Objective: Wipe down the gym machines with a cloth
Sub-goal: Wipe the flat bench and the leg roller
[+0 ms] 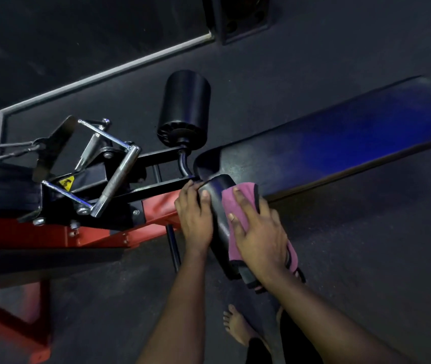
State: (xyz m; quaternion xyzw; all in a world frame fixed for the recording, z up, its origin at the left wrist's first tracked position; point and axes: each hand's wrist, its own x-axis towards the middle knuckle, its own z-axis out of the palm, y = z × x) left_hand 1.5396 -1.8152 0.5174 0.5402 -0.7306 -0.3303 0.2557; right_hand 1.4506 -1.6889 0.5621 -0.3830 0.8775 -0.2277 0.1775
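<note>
One pink cloth, draped on the near roller pad of two, pressed flat under the right hand, fingers straight. At that pad's end, the left hand curled round, gripping it. Beyond, the far roller pad. One bench pad to the right; one chrome handle and red frame left; one bare foot below

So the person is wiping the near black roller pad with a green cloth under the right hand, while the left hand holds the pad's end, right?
Not quite: the cloth is pink, not green. The head view shows it pressed under the right hand on the near black roller pad, while the left hand holds the pad's end.
</note>
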